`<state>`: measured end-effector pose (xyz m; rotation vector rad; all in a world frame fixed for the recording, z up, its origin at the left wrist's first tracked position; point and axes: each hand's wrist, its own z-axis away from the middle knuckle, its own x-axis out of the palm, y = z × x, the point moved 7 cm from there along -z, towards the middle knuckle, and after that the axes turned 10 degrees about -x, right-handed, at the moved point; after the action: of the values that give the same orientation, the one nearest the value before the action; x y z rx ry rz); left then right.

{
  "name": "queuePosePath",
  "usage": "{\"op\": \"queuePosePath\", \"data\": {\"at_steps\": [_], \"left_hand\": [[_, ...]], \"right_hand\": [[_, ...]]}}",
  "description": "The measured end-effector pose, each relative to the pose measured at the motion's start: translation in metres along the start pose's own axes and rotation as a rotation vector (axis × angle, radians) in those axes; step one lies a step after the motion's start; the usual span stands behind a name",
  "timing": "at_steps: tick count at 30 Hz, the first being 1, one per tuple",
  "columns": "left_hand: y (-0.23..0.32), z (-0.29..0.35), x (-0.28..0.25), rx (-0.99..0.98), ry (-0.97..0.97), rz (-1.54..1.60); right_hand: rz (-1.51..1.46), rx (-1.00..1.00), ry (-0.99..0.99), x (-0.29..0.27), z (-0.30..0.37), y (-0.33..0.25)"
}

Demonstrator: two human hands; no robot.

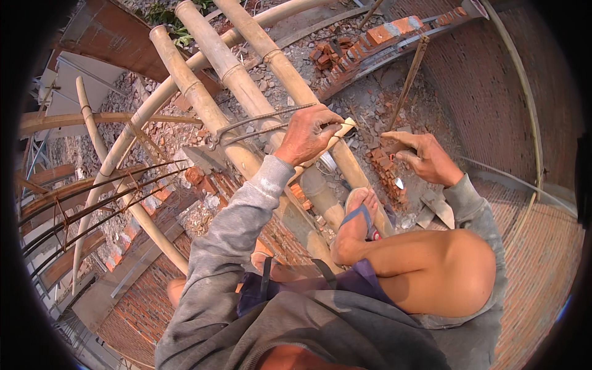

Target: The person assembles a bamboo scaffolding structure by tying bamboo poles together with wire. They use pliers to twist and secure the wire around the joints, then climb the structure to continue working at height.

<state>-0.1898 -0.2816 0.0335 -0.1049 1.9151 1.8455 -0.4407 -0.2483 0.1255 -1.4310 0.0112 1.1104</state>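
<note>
A person perched on bamboo scaffolding above a rubble-strewn site, working with pincers.

The left hand (306,134) is closed round the long handles of metal pincers (246,126) — their jaws point left, over the bamboo poles (209,111). The right hand (422,157) hovers half-open just right of it, fingers curled, holding nothing visible. A sandalled foot (359,213) rests on a pole — a brick wall (524,92) rises at right.

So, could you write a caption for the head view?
Left hand grips long-handled pincers over bamboo poles; right hand open beside a brick wall.
</note>
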Motion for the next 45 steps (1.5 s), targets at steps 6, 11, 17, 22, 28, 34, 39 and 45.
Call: {"op": "queuePosePath", "data": {"at_steps": [6,11,17,22,28,34,39,45], "left_hand": [[-0.025,0.067,0.044,-0.119,0.331,0.004],[-0.051,0.084,0.072,-0.379,0.441,0.070],[-0.087,0.051,0.038,-0.376,0.381,-0.331],[-0.099,0.027,0.014,-0.288,0.301,-0.439],[-0.066,0.084,0.084,-0.419,0.291,-0.055],[-0.137,0.145,0.227,-1.017,0.472,0.550],[-0.203,0.139,0.273,-1.333,0.616,0.746],[-0.211,0.131,0.252,-1.552,0.541,0.910]], "right_hand": [[0.257,0.244,0.130,-0.021,0.054,0.107],[-0.378,0.536,0.169,0.040,0.105,0.201],[-0.717,0.657,0.385,0.131,0.123,0.243],[-0.274,0.461,0.513,0.087,0.097,0.230],[0.487,0.130,0.266,-0.012,0.009,0.157],[0.795,-0.261,-0.076,0.014,-0.113,0.101],[0.675,-0.222,-0.325,0.064,-0.165,0.116],[0.773,-0.206,-0.432,0.088,-0.204,0.120]]}}
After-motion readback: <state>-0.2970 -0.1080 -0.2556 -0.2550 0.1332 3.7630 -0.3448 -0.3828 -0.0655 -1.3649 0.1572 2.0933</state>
